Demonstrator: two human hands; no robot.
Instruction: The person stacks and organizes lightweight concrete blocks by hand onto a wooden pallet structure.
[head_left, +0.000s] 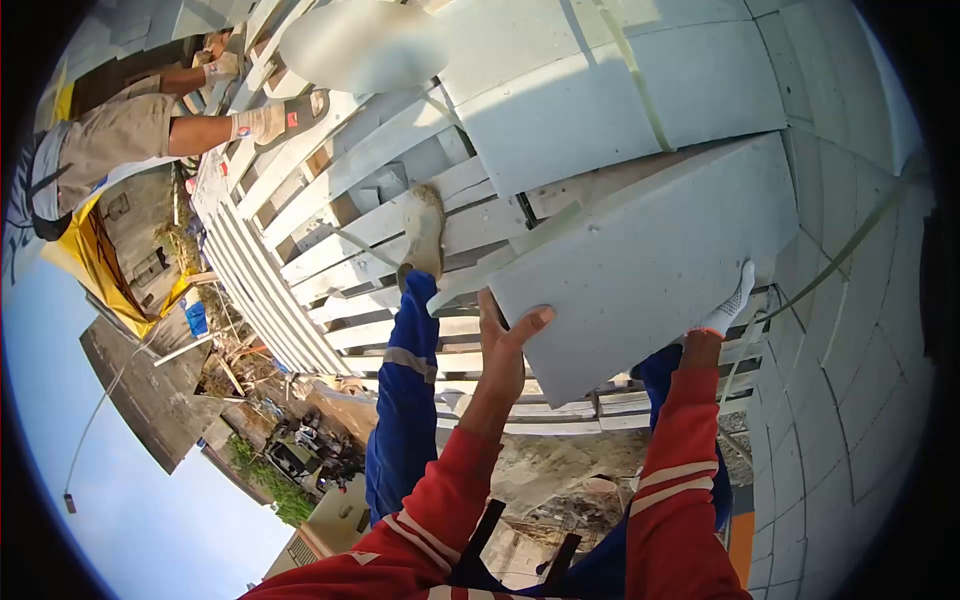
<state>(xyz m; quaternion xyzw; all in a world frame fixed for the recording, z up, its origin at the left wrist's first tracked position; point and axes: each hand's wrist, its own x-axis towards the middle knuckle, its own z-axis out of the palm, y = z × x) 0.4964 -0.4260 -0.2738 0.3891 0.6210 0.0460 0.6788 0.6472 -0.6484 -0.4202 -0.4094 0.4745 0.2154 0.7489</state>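
Observation:
A large flat grey roof tile (640, 270) lies tilted in front of me, over white wooden battens. My left hand (508, 345), bare, grips its left corner, with the thumb on the upper face and part of the fingers hidden behind the edge. My right hand (735, 300), in a white dotted glove, holds the tile's lower right edge, its fingers along the surface. A pale strip (510, 260) runs along the tile's far left edge. Just beyond it, more grey tiles (620, 100) lie on the battens, crossed by a pale strap (635, 70).
Gaps show between the white battens (350, 225). My boot (425, 235) stands on them. Another person (130, 140) stands at the upper left. Laid grey tiles (850, 330) cover the right side, with a strap across. Rubble and the ground (560, 480) show far below.

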